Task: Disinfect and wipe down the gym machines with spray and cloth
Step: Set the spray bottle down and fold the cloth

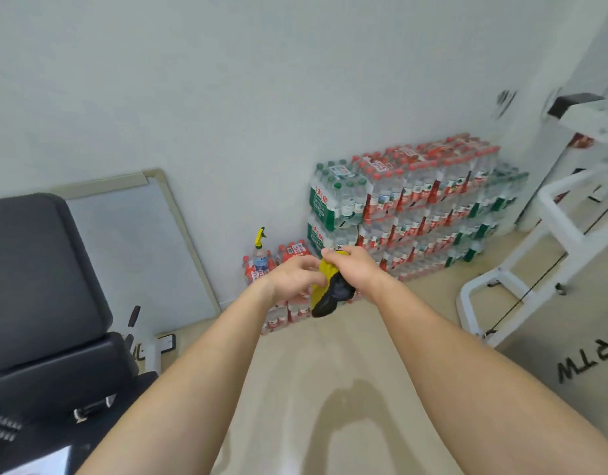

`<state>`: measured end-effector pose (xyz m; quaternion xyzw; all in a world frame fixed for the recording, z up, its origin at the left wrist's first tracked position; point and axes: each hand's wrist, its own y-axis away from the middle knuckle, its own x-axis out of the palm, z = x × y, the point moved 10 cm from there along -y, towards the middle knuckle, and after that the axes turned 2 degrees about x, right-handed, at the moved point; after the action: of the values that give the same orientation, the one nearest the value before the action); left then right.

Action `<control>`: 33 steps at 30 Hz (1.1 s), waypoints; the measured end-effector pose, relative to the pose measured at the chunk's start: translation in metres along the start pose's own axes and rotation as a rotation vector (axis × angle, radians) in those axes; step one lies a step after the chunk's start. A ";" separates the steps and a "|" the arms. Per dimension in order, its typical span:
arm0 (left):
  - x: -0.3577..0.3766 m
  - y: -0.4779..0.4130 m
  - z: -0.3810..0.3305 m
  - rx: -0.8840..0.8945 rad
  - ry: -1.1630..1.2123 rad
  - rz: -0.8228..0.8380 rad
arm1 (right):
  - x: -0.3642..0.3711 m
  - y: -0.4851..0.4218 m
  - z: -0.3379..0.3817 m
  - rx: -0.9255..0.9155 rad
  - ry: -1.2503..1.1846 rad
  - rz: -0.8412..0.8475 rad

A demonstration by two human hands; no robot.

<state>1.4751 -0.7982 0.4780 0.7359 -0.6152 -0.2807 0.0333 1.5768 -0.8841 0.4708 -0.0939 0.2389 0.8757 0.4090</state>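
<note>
Hands are working close together at arm's length: the right hand (350, 269) is gripping the top of a yellow-and-black cloth (326, 293), which is hanging bunched below the fist, while the left hand (292, 281) is curling its fingers onto the yellow side, apparently pinching it. The spray bottle (260, 250) is standing untouched on packs of bottled water (415, 200) against the wall, just beyond the hands. A black padded bench (38, 269) is sitting at the left, a white machine frame (553, 217) at the right. Judged step: readying the cloth. Recommended practice is folding it into a flat pad with one broad face outward, keeping it in one hand and freeing the other for the bottle.
</note>
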 end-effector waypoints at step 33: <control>0.485 0.323 -0.064 0.089 -0.606 0.549 | -0.185 0.562 -0.293 0.330 -0.291 -0.339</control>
<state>1.2588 -1.3437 0.4788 0.4291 -0.7823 -0.4385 -0.1077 1.2602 -1.4633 0.4750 0.0617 0.2978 0.7482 0.5896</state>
